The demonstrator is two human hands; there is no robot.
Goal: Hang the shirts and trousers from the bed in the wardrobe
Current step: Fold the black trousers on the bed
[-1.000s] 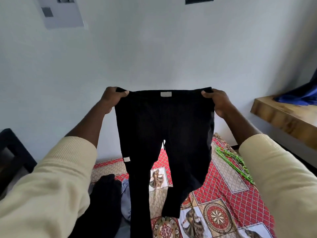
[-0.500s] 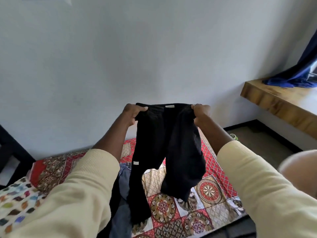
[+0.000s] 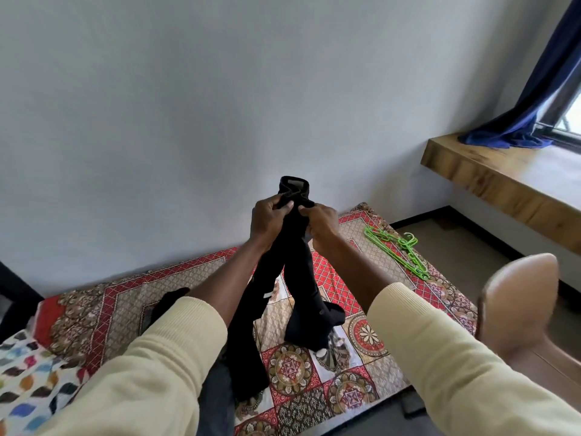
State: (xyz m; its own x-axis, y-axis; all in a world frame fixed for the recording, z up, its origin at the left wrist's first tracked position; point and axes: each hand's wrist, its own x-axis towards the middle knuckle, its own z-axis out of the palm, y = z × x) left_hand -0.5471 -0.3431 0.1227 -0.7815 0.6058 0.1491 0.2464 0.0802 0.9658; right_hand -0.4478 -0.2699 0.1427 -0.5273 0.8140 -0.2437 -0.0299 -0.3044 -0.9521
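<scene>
1. Both hands meet in front of the wall: the left hand [image 3: 268,220] and right hand [image 3: 320,223] pinch the folded waistband of the black trousers [image 3: 294,265].
2. The trouser legs hang down, their ends resting on the patterned bedspread [image 3: 374,341].
3. Green hangers [image 3: 397,250] lie on the bed, to the right.

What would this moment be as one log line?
step: folding black trousers | left hand: grips waistband | right hand: grips waistband | green hangers: on bed

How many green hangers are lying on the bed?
2 at least: the green hangers lie overlapping in one pile on the bedspread's far right side, near the wall; more may be hidden in the tangle.
</scene>
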